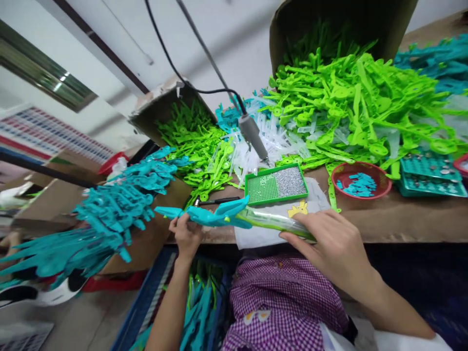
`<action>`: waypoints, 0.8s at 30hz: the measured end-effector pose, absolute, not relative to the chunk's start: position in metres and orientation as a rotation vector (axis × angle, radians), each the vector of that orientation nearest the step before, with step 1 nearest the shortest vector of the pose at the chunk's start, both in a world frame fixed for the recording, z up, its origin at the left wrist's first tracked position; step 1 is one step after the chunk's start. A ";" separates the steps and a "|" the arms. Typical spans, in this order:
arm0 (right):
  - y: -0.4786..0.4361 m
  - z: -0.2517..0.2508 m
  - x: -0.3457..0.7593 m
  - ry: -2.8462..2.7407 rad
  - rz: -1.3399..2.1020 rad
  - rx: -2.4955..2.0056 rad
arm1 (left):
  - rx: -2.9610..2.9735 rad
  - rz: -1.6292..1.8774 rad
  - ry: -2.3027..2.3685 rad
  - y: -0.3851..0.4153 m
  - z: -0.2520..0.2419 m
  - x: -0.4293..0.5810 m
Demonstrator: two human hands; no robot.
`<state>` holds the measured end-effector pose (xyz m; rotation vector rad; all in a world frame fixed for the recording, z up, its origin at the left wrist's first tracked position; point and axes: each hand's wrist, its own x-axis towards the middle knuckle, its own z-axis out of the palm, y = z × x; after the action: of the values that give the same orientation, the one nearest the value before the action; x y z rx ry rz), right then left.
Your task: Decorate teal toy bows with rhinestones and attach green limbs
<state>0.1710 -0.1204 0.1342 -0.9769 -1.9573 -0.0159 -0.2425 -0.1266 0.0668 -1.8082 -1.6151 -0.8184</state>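
Held across in front of me is a long plastic toy with a turquoise winged-looking front (215, 214) and a clear and lime-green shaft (270, 220). My left hand (187, 235) pinches the turquoise part from below. Around the far end of the shaft, my right hand (331, 241) is closed. Just behind the toy lies a green tray (245, 191) of small silvery screws. A dark-handled hammer-like tool (219, 200) rests left of the tray. An electric screwdriver (253, 136) hangs by its cable above the tray.
Lime-green parts (351, 102) spill from a carton at the back right, with clear strips (256, 146) beside them. A red bowl (382, 191) holds small blue pieces. Stacked turquoise parts (117, 209) stand at left; a blue crate (141, 302) is below. A white cloth (252, 237) covers the table edge.
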 end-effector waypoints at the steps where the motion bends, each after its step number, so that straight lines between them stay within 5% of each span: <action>1: -0.120 0.133 0.171 -1.956 -0.024 -0.972 | -1.795 -0.816 -1.625 -0.126 0.067 -0.242; 14: -0.124 0.098 0.184 -1.952 0.040 -0.902 | -1.789 -0.937 -1.735 -0.131 0.040 -0.233; 24: -0.139 0.127 0.171 -1.970 -0.007 -0.940 | -1.707 -0.983 -1.838 -0.133 0.045 -0.238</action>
<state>0.1713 -0.1390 0.1273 -0.9404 -1.9698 -0.0069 -0.2383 -0.1328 0.0451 -1.7073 -1.8378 -0.9829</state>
